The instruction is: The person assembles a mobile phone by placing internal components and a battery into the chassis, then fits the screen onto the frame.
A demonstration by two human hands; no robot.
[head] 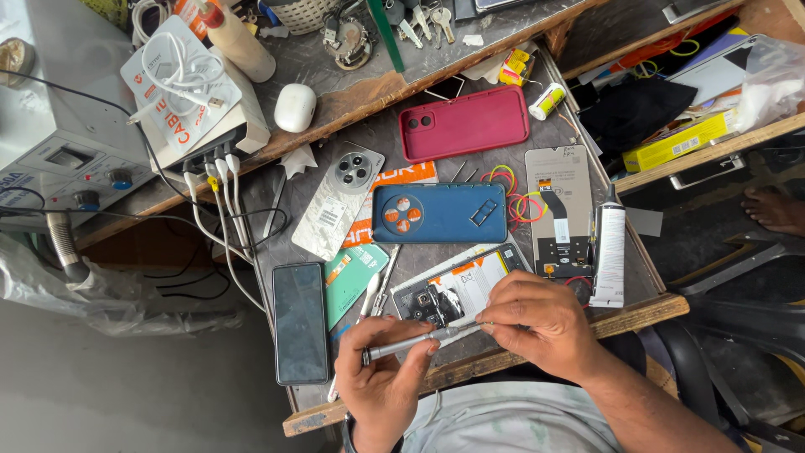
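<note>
Over the near edge of the cluttered wooden worktop [495, 362], the left hand [381, 377] and right hand [537, 323] both pinch a slim silver metal screwdriver [419, 340] above an opened phone [457, 289], beside a dark-screened black phone [300, 323].

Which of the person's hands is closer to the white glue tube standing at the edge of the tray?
The right hand, just left of the white glue tube. The left hand is farther left, holding the screwdriver.

A crimson rubbery phone case [464, 122] lies far of a dark blue phone back cover [439, 213] with orange-ringed camera holes, right of a silver marbled one [339, 201].
</note>
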